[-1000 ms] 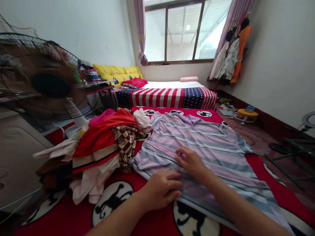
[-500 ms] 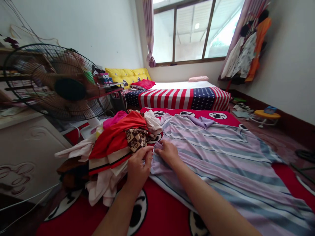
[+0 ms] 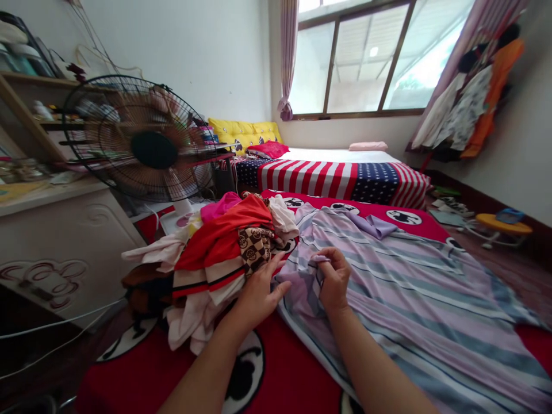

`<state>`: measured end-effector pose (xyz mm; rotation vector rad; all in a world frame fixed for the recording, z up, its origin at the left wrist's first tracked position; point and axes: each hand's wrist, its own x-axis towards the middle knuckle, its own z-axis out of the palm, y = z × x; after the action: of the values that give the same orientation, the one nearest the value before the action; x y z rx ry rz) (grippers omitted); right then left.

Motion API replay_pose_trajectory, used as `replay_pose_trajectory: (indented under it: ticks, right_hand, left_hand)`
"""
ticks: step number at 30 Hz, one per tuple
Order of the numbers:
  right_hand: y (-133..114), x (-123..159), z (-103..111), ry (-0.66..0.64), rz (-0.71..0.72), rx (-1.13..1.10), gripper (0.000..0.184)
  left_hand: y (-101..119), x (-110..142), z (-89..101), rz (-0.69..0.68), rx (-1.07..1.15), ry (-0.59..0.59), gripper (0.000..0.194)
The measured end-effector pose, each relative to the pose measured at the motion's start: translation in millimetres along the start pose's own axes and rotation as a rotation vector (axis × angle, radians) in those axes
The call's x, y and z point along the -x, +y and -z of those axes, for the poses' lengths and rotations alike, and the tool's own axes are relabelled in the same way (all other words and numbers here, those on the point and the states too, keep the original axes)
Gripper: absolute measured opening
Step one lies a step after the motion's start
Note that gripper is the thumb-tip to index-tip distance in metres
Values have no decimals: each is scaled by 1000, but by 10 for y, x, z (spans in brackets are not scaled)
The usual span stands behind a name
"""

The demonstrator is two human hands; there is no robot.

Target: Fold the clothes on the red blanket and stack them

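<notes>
One striped shirt (image 3: 401,287) is lying spread out and rumpled on a red cover (image 3: 297,374), just right of a heap of clothes (image 3: 224,233). From where I'm standing, the cloth is looking thin, light and limp, so I'm judging it soft, quick to crease and hardly fragile; its slipperiness I cannot tell. The right hand (image 3: 335,282), right of the heap, is pinching a small fold, its fingers closing on the cloth and lifting it into a loose bunch. The left hand (image 3: 259,290) is hovering or resting at the heap's right side, fingers spreading open and seemingly holding nothing; contact I cannot tell. The near edge (image 3: 308,348), right of the heap, is offering a good hold for two well-separated pinches, avoiding sagging.
</notes>
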<state>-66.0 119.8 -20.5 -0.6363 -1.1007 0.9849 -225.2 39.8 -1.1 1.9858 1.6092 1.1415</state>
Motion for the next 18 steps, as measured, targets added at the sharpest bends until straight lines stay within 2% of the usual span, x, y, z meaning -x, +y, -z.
replay_pose_trajectory:
  ticks: [3, 6, 10, 13, 15, 18]
  right_hand:
    - [-17, 8, -14, -8, 10, 9, 3]
    - [-28, 0, -25, 4, 30, 71, 1]
    - [-7, -5, -41, 0, 68, 194, 5]
    - [19, 6, -37, -24, 105, 231, 5]
    - [37, 6, -20, -22, 125, 246, 3]
    - [74, -21, 7, 18, 103, 299, 3]
  left_hand:
    - [46, 15, 31, 53, 1, -80, 56]
    - [77, 20, 111, 78, 25, -155, 24]
    - [57, 34, 236, 141, 12, -278, 49]
    - [60, 70, 302, 148, -32, -376, 53]
    - [88, 93, 320, 149, -86, -387, 53]
    - [139, 100, 298, 157, -189, -324, 47]
